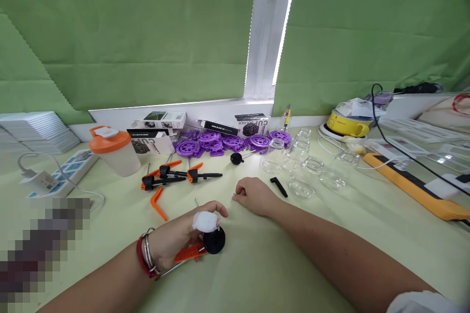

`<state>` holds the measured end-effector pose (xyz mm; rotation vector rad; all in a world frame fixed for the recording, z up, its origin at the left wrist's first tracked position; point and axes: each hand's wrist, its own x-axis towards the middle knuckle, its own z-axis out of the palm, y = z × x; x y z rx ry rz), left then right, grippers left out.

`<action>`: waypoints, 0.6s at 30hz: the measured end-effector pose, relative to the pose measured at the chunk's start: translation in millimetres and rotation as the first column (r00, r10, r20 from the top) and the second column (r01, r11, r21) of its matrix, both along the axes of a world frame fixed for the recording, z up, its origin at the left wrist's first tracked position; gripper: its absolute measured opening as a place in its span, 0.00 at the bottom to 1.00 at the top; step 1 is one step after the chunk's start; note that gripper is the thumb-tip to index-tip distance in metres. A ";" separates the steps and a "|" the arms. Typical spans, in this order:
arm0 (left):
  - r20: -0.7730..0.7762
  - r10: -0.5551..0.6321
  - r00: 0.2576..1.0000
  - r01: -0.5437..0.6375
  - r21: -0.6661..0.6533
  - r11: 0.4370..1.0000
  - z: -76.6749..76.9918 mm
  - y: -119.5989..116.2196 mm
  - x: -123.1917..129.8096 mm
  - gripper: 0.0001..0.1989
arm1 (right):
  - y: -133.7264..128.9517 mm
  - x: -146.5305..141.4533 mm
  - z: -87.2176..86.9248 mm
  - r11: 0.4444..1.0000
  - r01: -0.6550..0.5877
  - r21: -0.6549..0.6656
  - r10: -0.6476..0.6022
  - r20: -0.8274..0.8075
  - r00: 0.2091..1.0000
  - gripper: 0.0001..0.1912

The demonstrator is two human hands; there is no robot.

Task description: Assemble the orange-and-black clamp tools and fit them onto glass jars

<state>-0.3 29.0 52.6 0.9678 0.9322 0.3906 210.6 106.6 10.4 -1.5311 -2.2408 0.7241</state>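
Note:
My left hand (178, 234), with a white wrapping on one finger, is closed around an orange-handled tool (189, 253) with a round black part (214, 240) and a thin metal rod (172, 270). My right hand (257, 196) rests on the table, thumb and fingertips pinched together on a tiny, shiny piece (234, 195) too small to name. Just right of it lies a short black angled part (279, 187). A bent orange piece (158, 204) lies beyond my left hand, near several orange and black assemblies (165, 179) with metal rods.
Purple spoked discs (209, 138) and printed boxes (154, 143) line the back. A shaker bottle (114, 149) and a white power strip (75, 168) stand left. Clear glass-like vessels (301, 187), a yellow pot (347, 124) and an orange-edged power strip (414, 188) are right. A black round part (237, 158) lies mid-table.

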 end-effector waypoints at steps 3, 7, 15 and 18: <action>-0.004 -0.007 1.000 0.007 -0.014 1.000 3.9 2.2 0.1 0.22 | 2.1 -1.6 -2.1 1.000 0.007 0.007 -0.007 0.029 1.000 0.05; 0.007 -0.031 1.000 0.031 -0.026 0.999 4.0 3.0 -1.6 0.23 | 2.3 0.4 -4.8 1.000 -0.016 0.018 0.015 0.042 0.999 0.04; 0.005 -0.029 1.000 0.029 -0.010 1.000 4.1 2.2 -1.8 0.25 | -6.9 5.8 5.6 0.999 -0.016 -0.051 0.004 -0.227 0.974 0.04; -0.012 -0.030 0.999 0.030 -0.031 0.999 3.5 3.4 -2.1 0.24 | -15.8 2.1 16.4 0.962 -0.119 -0.247 -0.040 -0.555 0.831 0.08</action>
